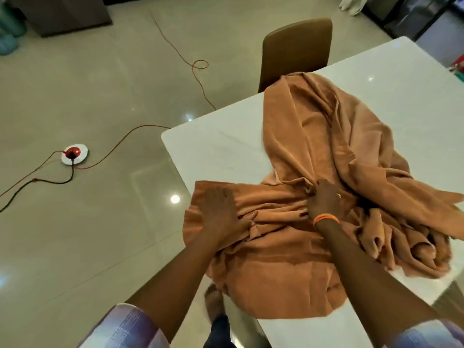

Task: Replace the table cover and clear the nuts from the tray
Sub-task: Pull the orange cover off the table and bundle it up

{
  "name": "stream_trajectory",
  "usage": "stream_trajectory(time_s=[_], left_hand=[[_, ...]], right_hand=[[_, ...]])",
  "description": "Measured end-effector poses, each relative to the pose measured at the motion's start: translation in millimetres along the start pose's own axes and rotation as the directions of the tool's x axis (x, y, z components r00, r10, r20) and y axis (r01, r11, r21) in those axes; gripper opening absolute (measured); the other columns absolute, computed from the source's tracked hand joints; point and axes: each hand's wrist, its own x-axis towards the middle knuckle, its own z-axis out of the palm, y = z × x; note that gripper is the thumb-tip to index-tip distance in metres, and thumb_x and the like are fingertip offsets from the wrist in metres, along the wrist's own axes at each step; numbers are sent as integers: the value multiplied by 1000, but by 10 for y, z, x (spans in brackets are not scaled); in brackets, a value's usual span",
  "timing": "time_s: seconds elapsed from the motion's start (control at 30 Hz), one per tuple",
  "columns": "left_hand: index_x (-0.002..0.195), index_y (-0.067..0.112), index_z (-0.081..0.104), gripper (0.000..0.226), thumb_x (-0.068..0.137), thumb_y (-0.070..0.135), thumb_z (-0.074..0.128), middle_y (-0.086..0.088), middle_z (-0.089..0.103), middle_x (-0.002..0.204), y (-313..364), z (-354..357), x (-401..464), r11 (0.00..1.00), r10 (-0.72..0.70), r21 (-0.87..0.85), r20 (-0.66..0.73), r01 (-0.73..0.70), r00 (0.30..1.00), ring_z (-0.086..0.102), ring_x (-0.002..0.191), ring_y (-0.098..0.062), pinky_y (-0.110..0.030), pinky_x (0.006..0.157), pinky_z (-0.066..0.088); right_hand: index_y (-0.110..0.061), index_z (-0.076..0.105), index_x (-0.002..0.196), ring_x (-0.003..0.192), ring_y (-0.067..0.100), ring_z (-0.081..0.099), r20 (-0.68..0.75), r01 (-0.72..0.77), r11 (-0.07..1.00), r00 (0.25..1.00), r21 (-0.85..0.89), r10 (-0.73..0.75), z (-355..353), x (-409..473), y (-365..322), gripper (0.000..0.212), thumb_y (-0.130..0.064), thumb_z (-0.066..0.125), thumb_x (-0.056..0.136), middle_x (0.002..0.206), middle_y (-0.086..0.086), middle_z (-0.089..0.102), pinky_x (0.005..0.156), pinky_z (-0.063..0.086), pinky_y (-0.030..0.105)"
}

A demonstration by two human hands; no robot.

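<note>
Finding the rumpled tan fabric table cover [326, 151] still bunched, we press our flat left hand [221, 209] on it; our right hand [325, 200] pinches a fold; no tray visible.

A glossy white rectangular table [218, 146] carries a crumpled, tan-orange fabric table cover [326, 151] spilling over its near edge.

You have a plain tan-orange table cover [326, 151] bunched on a glossy white desk [221, 146]. Your right wrist wears an orange band [325, 219], and your sleeves [125, 327] are pale lilac plaid. The chair [296, 49] is brown; the floor [100, 96] is beige (its cable [195, 71] red-orange).
</note>
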Motion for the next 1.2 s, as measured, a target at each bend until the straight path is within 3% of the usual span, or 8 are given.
stream_trajectory(time_s=[0.1, 0.2, 0.37, 0.47, 0.6, 0.8, 1.0, 1.2], left_hand=[[102, 19, 47, 32, 86, 47, 45, -5, 65, 98, 180, 33, -38, 991, -4, -134, 49, 10, 999, 59, 79, -22, -37, 72, 52], [96, 8, 58, 23, 85, 27, 52, -13, 66, 97, 437, -48, 116, 942, -64, -303, 264, 146, 962, 63, 86, -31, -33, 69, 50], [112, 5, 63, 27, 90, 20, 62, -16, 67, 106, 945, -259, 226, 436, -76, -734, 548, 522, 833, 66, 94, -29, -40, 81, 58], [121, 4, 60, 28, 96, 16, 59, -18, 65, 112, 1275, -295, 99, 294, 169, -786, 602, 543, 780, 64, 103, -32, -49, 89, 56], [117, 16, 61, 25, 96, 30, 58, -1, 68, 103, 1834, -327, -96, 395, 157, -887, 322, 239, 934, 66, 94, -16, -22, 72, 55], [150, 43, 13, 95, 74, 73, 61, 8, 24, 158, 2703, -104, -387, 681, 296, -714, 63, -164, 953, 31, 142, -17, -42, 113, 34], [153, 38, -12, 109, 76, 71, 59, 4, -7, 164, 3587, 330, -497, 831, 421, -450, 124, -327, 898, -2, 151, -24, -49, 121, 13], [151, 37, -16, 129, 58, 86, 59, -1, -20, 162, 4109, 477, -392, 912, 304, -317, 100, -259, 947, -19, 148, -32, -65, 115, 7]], right_hand=[[-22, 35, 138, 105, 42, 54, -6, 171, 985, 985, -21, -171, 112, -320, -33, 57, -19, 54, 84, 132, 18, 41, 88, 49, 50], [-44, 27, 144, 126, 35, 45, 118, 354, 925, 921, 138, -370, 74, -657, -73, 68, -48, 53, 81, 147, 11, 32, 101, 43, 50], [-43, 2, 149, 136, 24, 36, 418, 389, 896, 792, 216, -445, 50, -939, 266, 121, -80, 65, 53, 158, -1, 19, 105, 41, 48], [-22, 44, 131, 103, 32, 62, 249, 300, 930, 904, 211, -348, -46, -833, 506, 68, -40, 64, 68, 119, 10, 62, 80, 52, 38], [-12, 66, 92, 83, 32, 63, 36, 317, 893, 938, 321, -346, -564, -521, 867, 36, -36, 43, 78, 89, 10, 71, 75, 46, 36], [-15, 71, 81, 82, 25, 64, -51, 189, 800, 979, 570, -195, -1417, 181, 1665, 16, -25, 59, 77, 88, 5, 71, 78, 52, 40], [-12, 57, 112, 103, 40, 53, 87, 106, 993, 991, -43, -102, -1445, 510, 2433, 39, -39, 51, 85, 122, 21, 49, 91, 43, 45], [-12, 60, 109, 106, 33, 55, -56, 93, 835, 996, 543, -74, -1772, 845, 2887, 37, -35, 65, 80, 113, 13, 58, 82, 42, 31]])
